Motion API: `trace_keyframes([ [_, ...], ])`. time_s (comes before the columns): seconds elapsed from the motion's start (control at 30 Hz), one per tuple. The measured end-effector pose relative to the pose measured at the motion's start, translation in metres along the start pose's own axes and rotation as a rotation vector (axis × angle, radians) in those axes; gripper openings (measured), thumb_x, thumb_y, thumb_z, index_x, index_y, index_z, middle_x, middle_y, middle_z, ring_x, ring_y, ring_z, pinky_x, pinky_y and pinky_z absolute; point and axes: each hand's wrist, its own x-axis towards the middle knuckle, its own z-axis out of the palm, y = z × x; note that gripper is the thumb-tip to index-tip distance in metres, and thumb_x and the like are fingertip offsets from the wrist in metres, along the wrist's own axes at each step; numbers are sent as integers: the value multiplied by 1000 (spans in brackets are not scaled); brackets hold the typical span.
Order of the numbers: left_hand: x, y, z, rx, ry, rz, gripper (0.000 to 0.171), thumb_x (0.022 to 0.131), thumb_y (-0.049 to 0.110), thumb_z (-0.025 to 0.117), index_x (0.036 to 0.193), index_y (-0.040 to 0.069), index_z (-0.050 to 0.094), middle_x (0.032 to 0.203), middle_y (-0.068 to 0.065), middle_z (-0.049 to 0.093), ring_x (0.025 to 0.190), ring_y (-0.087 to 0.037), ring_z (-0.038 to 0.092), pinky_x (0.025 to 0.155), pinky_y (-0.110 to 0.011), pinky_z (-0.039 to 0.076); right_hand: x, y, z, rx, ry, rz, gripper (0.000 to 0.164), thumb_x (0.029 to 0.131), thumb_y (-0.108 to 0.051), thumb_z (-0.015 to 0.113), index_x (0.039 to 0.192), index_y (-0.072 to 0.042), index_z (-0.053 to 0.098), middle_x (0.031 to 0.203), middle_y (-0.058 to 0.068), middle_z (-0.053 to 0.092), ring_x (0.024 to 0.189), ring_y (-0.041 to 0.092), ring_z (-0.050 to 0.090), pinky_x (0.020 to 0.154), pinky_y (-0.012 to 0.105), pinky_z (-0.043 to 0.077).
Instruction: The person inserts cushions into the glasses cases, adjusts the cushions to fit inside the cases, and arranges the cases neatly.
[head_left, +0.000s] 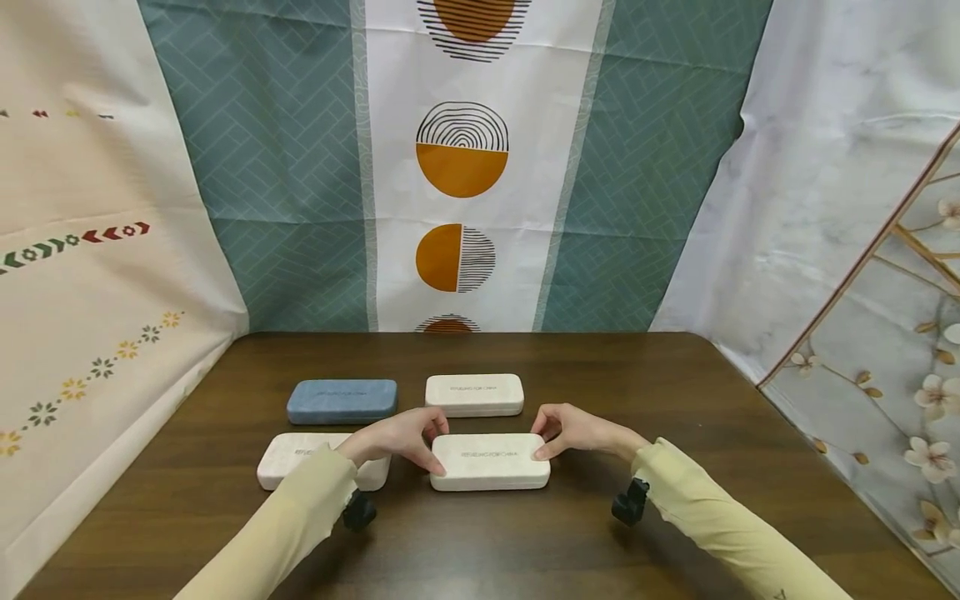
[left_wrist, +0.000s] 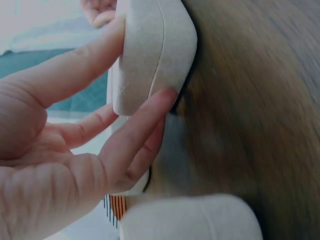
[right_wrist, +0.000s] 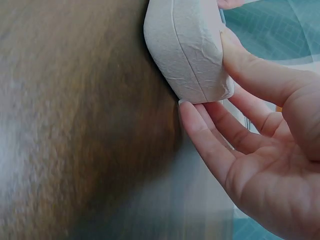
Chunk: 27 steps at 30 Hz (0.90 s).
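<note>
A white glasses case [head_left: 489, 463] with faint lettering on its lid lies nearest the front of the table, its long side facing me. At its left end my left hand [head_left: 405, 437] grips it, thumb on the lid's edge. The right hand [head_left: 576, 430] pinches the opposite end the same way. From the left wrist view, the left thumb presses the top of the case [left_wrist: 145, 55] while fingers touch its end below the seam. In the right wrist view, the right fingertips meet the lower edge of the case [right_wrist: 187, 55]; the lid is closed.
Behind it sits another white case [head_left: 474, 395]. To the left lie a blue case [head_left: 342, 402] and a third white case [head_left: 288, 454], partly covered by the left arm. The brown wooden table [head_left: 600, 542] ends at hanging patterned cloths [head_left: 645, 167] on the back and sides.
</note>
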Motion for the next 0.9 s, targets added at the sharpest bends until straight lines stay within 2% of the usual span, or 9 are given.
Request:
trace_keyframes([
  [0.17,-4,-5,-6,22,1,10,51,63,1,82,101,-3,48,88,-15,48,64,-17,45,54,-28,43,4,-3,5,-7,19,-6,29,73,-9,76,91,-1,55,89,5,59,84,22,57,75,33,46],
  [0.47,-6,-9,-8,13,-1,18,49,63,2,82,99,-1,49,85,-14,49,65,-18,52,56,-28,45,3,-2,9,2,25,-13,30,73,-12,76,93,-2,56,89,4,59,85,21,57,75,33,46],
  [0.67,-11,-9,-14,10,7,62,44,69,8,79,101,-4,51,87,-16,52,73,-21,54,62,-31,47,-2,-2,1,-1,16,-51,32,79,-17,71,102,0,57,95,6,58,86,22,55,76,32,45],
  [0.73,-14,-8,-19,-8,36,76,40,73,11,76,101,-5,52,89,-16,54,77,-23,54,65,-33,48,-6,-4,-5,9,46,-63,33,82,-17,69,105,1,56,98,8,59,88,23,55,76,33,45],
  [0.8,-18,-8,-26,8,103,103,35,77,13,73,101,-4,54,91,-15,54,79,-24,54,67,-36,48,-11,-5,-12,-14,107,-84,33,83,-18,67,108,1,55,101,11,58,90,23,55,76,35,45],
  [0.9,-26,-7,-33,184,260,184,25,79,11,71,96,2,56,90,-8,54,82,-26,54,70,-37,47,-21,-8,-24,-169,267,-113,33,83,-22,67,108,-4,56,102,10,59,93,24,55,77,38,45],
])
